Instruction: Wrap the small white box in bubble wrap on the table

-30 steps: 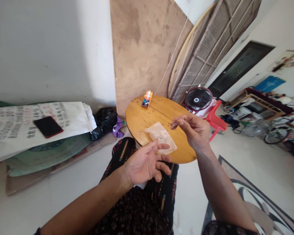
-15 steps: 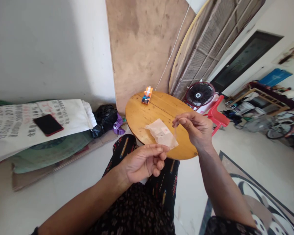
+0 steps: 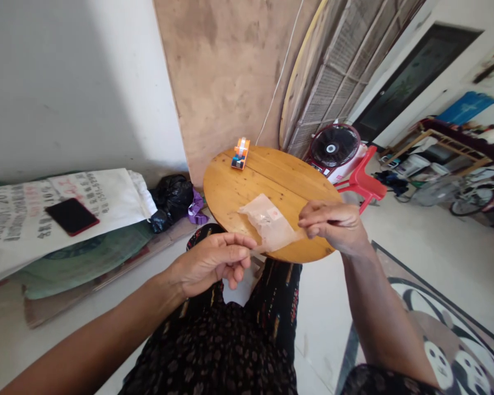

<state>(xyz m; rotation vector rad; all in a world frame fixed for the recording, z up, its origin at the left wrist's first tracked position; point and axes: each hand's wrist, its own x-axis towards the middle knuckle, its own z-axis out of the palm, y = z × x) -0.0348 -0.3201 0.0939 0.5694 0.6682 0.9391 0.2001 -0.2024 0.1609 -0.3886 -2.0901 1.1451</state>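
Observation:
A small translucent packet (image 3: 267, 220) with a pink label lies near the front edge of the round wooden table (image 3: 234, 189). My left hand (image 3: 212, 262) is closed in a pinch just off the table's front edge. My right hand (image 3: 333, 226) pinches at the packet's right corner. A thin clear tape strip (image 3: 278, 242) stretches between the two pinches, across the packet's near edge. An orange tape dispenser (image 3: 240, 153) stands at the table's far side. My lap in dark patterned cloth is below the hands.
A black phone (image 3: 71, 216) rests on a printed white sack (image 3: 33, 214) at the left. A black bag (image 3: 170, 200) sits by the wall. A fan (image 3: 333, 147) and red chair (image 3: 364, 184) stand behind the table. A panda rug (image 3: 436, 340) covers the floor on the right.
My left hand has closed from open fingers into a pinch. My right hand has come down from above the table to the packet's right corner, bringing the tape strip with it.

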